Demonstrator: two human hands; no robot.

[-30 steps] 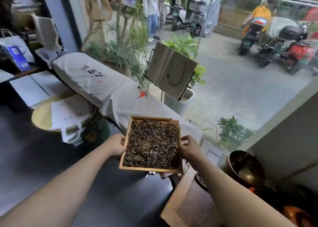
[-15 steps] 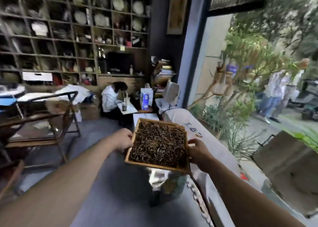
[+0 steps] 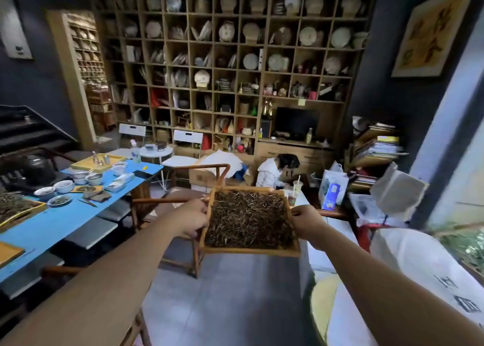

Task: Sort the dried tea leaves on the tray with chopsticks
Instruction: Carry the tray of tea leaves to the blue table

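I hold a square wooden tray [image 3: 250,252] in the air in front of me, above the grey floor. It is filled with dark dried tea leaves [image 3: 248,221]. My left hand [image 3: 189,218] grips the tray's left rim. My right hand [image 3: 307,222] grips its right rim. No chopsticks can be made out in either hand.
A blue table [image 3: 60,214] at the left carries bowls, small dishes and other trays of tea. A wooden armchair [image 3: 183,196] stands just beyond the tray. A person in white [image 3: 275,172] sits low by the big wall shelf [image 3: 230,57]. White sacks [image 3: 429,275] lie at the right.
My view has swung left from the window and street to the room's interior. Both hands kept hold of the tray, which stayed level in front of me.
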